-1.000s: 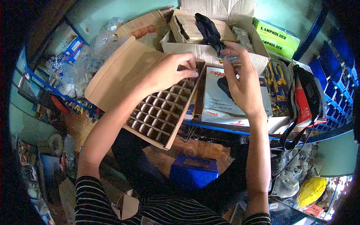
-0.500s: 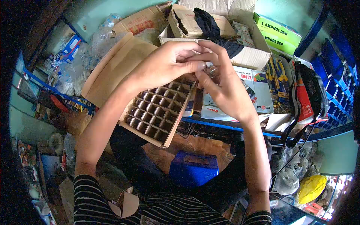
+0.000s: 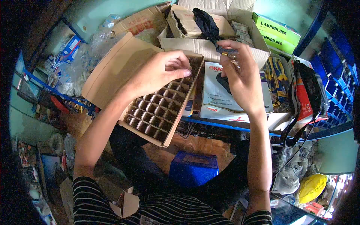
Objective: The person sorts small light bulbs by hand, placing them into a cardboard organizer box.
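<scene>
A brown cardboard box with a grid of small cells [image 3: 157,112] lies tilted in front of me, its lid flap [image 3: 116,63] folded back to the left. My left hand [image 3: 159,73] rests on the box's far end, fingertips pinched together over the last row of cells. Whatever is between them is hidden. My right hand [image 3: 242,80] is raised to the right of the box and pinches a small clear part with a brass end [image 3: 227,55]. It holds the part just in front of an open carton [image 3: 210,47].
The open carton holds smaller boxes and a black cloth [image 3: 206,24]. Green LAMPHOLDER boxes [image 3: 277,33] stand at the back right, pliers in packs [image 3: 275,78] and a black bag [image 3: 307,93] to the right. A white printed box [image 3: 221,101] lies under my right hand. A blue box [image 3: 193,170] sits below.
Half a second ago both hands met above the box's far end. Since then my right hand has moved up and right to the carton, and my left hand has lowered onto the far cells.
</scene>
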